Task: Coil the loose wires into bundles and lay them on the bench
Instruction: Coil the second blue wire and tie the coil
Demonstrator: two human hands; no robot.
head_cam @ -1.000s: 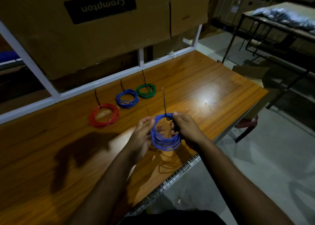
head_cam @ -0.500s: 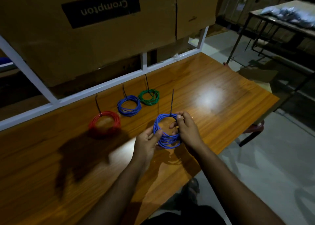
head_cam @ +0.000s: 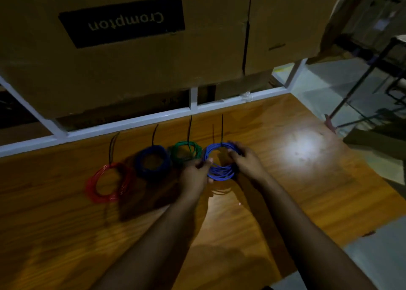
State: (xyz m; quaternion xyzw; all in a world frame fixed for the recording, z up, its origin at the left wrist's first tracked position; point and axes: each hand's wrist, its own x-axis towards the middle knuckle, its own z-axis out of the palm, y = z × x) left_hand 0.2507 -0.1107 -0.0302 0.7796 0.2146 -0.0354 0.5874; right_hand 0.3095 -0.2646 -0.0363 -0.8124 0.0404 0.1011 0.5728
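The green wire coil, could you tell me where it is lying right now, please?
In the head view the green wire coil lies on the wooden bench near the white frame rail, between the dark blue coil and the hand-held blue coil.

The bench (head_cam: pixel 285 202) was glossy wood-grain, perhaps laminate, throwing back glare. The wire coils (head_cam: pixel 219 171) looked smooth plastic-coated; the box (head_cam: pixel 197 55) matt cardboard; the frame (head_cam: pixel 131 123) white-painted metal.

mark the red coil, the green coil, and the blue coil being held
red coil (head_cam: pixel 109 182): head view, on its wire loop, left end of the row.
green coil (head_cam: pixel 186 151): head view, on its wire loop.
held blue coil (head_cam: pixel 220 173): head view, on the near strands between both hands.
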